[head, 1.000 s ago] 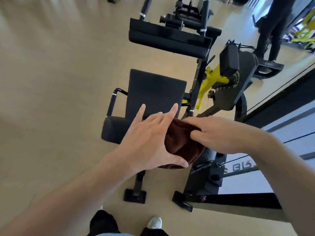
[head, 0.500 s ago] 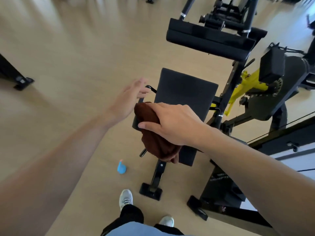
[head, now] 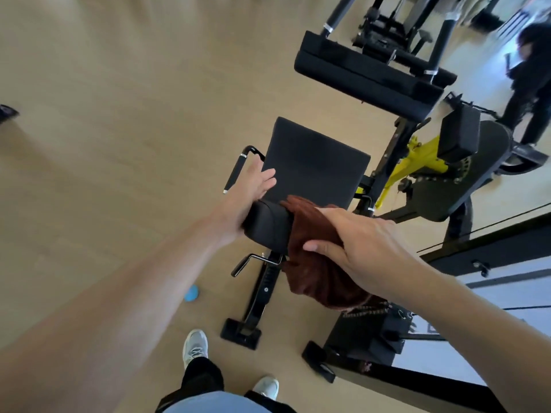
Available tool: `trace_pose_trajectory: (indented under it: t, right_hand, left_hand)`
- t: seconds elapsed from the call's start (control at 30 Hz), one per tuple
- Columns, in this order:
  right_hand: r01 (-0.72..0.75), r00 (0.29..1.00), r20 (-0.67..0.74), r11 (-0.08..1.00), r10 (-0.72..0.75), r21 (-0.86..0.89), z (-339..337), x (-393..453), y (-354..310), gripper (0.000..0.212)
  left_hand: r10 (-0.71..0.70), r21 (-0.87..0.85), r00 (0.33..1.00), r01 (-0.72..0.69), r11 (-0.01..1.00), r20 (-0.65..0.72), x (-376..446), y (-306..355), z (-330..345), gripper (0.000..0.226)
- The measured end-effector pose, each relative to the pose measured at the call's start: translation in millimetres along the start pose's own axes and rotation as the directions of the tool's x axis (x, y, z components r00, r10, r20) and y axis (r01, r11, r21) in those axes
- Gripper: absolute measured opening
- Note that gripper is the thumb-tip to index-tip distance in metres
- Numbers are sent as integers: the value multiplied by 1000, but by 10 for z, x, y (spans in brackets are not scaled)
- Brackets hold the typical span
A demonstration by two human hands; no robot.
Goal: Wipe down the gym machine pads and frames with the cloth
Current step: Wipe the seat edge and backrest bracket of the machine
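The right hand [head: 354, 242] has its fingers curled around a bunched brown cloth [head: 316, 263], thumb pinching it from the near side, and presses it against the front edge of the black seat pad [head: 313, 168], with the rest of the cloth hanging down below that edge. The left hand [head: 250, 189] lies flat and open against the left side of the seat pad, holding nothing, just beside the side handle [head: 237, 171]. I judge the wiping barely begun: the long upper pad [head: 366, 76] beyond the seat pad and the frame post [head: 262, 293] beneath it look untouched.
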State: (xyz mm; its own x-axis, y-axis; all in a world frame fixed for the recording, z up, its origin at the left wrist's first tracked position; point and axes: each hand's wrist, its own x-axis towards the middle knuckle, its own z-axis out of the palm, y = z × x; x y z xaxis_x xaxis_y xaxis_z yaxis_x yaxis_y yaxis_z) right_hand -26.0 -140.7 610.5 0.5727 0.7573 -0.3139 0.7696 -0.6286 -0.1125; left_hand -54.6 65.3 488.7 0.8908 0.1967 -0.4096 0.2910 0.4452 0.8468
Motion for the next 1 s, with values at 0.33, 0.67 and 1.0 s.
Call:
trace_pose_trajectory:
  t: [0.33,0.67,1.0]
  right_hand:
    - [72,962,271,981,-20,-182,-110,1061,-810,39]
    - [55,701,701,970,132,-239,220,2238,-706,31]
    - [53,577,796,963,186,-263,1248,3176,-299,32]
  left_hand:
    - [19,-330,1000,-14,944,13,-27,-137,-349,76]
    - [-264,-161,958,245,956,-113,425,-745,-687,60]
    - [-309,-42,915,309,950,-258,954,-954,-911,42]
